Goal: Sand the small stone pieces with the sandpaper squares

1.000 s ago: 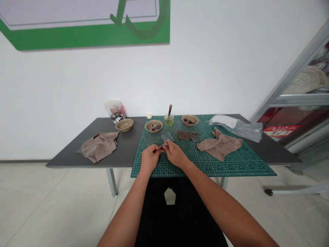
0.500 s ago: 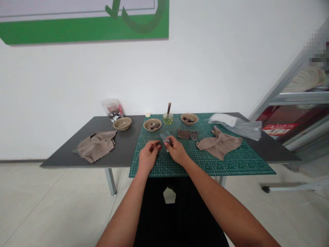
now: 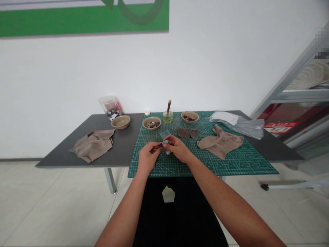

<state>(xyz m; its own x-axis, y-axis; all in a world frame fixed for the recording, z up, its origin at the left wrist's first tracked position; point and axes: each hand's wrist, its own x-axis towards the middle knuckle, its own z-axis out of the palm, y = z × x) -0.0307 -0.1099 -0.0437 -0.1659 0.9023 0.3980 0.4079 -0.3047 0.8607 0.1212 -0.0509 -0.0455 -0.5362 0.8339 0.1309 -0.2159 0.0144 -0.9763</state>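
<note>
My left hand point(image 3: 147, 157) and my right hand point(image 3: 177, 148) meet over the near part of the green cutting mat point(image 3: 231, 161). My left fingers pinch a small dark piece point(image 3: 156, 147). My right fingers pinch a small grey sheet point(image 3: 166, 145) against that piece. Another grey sheet point(image 3: 165, 134) lies flat on the mat just beyond my hands. Two dark brown flat pieces point(image 3: 188, 133) lie to the right of it.
The dark table point(image 3: 120, 151) carries three tan bowls point(image 3: 152, 123) point(image 3: 121, 121) point(image 3: 190, 117), a glass jar with sticks point(image 3: 168, 116), a tilted plastic tub point(image 3: 110, 106), two beige cloths point(image 3: 92, 145) point(image 3: 220, 141) and a clear plastic bag point(image 3: 236, 123). A metal shelf frame point(image 3: 295, 92) stands at the right.
My hands stay together at the same spot on the mat; the right fingers have shifted slightly on the grey sheet. The view has tipped down a little.
</note>
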